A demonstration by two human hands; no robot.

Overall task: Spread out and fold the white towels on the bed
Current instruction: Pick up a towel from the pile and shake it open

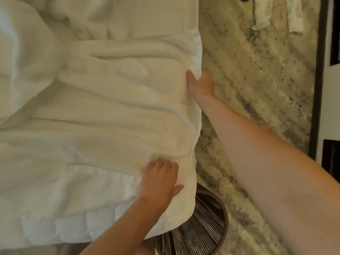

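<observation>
A large white towel (119, 100) lies rumpled across the bed (147, 13), its hemmed edge running along the bed's right side. My right hand (199, 85) pinches that hem at the upper right, thumb on top of the cloth. Nearer to me, my left hand (161, 179) rests palm down on the towel's near right corner with its fingertips curled into a fold. More white towels (27, 52) are bunched at the left, and another hemmed layer (73, 208) lies flat at the bottom left.
Mottled beige carpet (257, 80) fills the right side beside the bed. A round dark slatted basket (198, 227) stands on the floor just under the bed's near corner. Two white paper strips (294, 15) lie at the top right, next to dark furniture (329, 89).
</observation>
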